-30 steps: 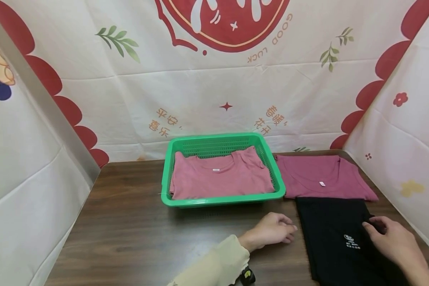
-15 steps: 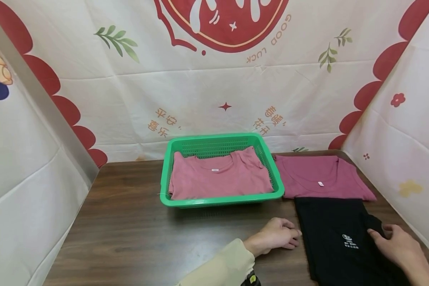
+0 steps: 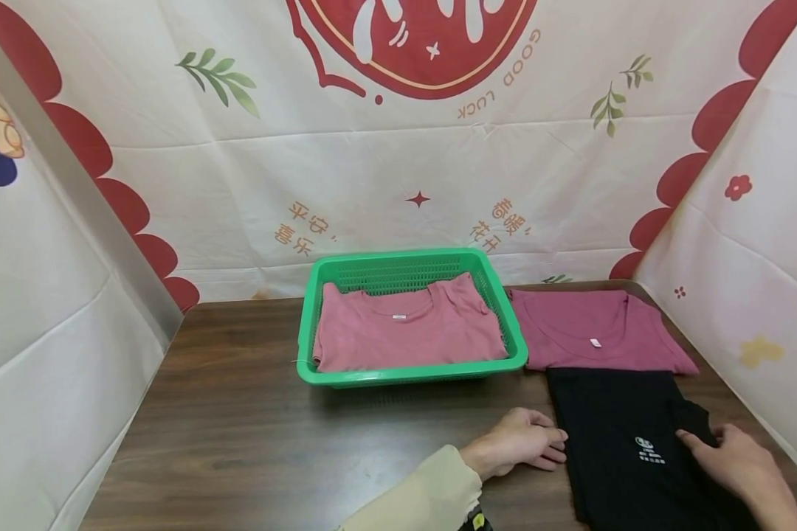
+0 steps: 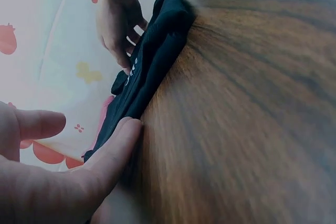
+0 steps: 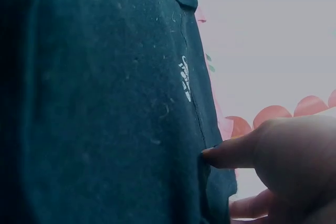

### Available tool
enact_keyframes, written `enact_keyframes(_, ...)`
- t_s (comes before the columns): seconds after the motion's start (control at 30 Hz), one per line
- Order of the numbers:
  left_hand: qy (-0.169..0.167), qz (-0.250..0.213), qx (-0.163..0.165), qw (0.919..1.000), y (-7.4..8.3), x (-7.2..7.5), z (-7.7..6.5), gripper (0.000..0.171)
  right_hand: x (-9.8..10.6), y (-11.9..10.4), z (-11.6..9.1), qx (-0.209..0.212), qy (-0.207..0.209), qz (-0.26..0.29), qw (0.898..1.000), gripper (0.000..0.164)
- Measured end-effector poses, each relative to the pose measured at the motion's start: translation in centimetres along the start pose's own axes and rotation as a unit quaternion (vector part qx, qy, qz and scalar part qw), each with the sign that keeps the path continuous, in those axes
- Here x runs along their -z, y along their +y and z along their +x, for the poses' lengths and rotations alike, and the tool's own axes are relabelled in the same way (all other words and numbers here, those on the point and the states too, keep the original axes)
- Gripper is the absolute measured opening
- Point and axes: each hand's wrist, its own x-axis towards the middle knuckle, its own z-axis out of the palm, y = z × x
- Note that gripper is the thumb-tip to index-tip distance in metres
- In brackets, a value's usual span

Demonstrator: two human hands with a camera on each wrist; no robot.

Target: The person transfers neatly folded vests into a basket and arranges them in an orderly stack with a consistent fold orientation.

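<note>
A black folded T-shirt (image 3: 618,442) with a small white print lies on the right of the table. My left hand (image 3: 525,442) is at its left edge. In the left wrist view, the straight fingers (image 4: 113,148) touch that edge, while the thumb (image 4: 42,123) stands apart from them. My right hand (image 3: 737,461) pinches the cloth at the shirt's right side. The right wrist view shows its thumb (image 5: 228,153) on top of the black cloth and other fingers at the outer edge, partly hidden.
A green basket (image 3: 412,377) holding a folded pink T-shirt (image 3: 412,332) stands at the back of the wooden table (image 3: 272,442). Another pink T-shirt (image 3: 604,332) lies right of it, bordering the black one. Printed cloth walls (image 3: 372,169) enclose the back and sides.
My left hand has shifted right, up to the black T-shirt's edge. My right hand has slid slightly toward me along the shirt's right side, leaving more of the black sleeve visible beyond it.
</note>
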Motion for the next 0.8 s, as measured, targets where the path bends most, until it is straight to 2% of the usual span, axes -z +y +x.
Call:
enact_keyframes(0.23, 0.003, -0.035, 0.020, 0.9992, -0.2, -0.5, 0.5, 0.006, -0.6, 0.0, 0.5, 0.011, 0.000, 0.013, 1.000, 0.091)
enact_keyframes(0.43, 0.003, -0.040, 0.036, 0.9986, -0.3, -0.9, 0.8, 0.007, -0.7, 0.0, 0.2, 0.040, -0.006, 0.015, 0.999, 0.094)
enact_keyframes(0.67, 0.014, -0.022, 0.046, 0.9986, -0.7, -1.3, 0.7, 0.019, -0.6, -0.3, -0.4, 0.090, -0.015, 0.015, 0.996, 0.092)
enact_keyframes(0.8, 0.030, 0.021, 0.034, 0.9988, -0.7, -1.3, 0.4, 0.018, -0.7, -1.0, -0.8, 0.100, -0.016, 0.011, 0.995, 0.092)
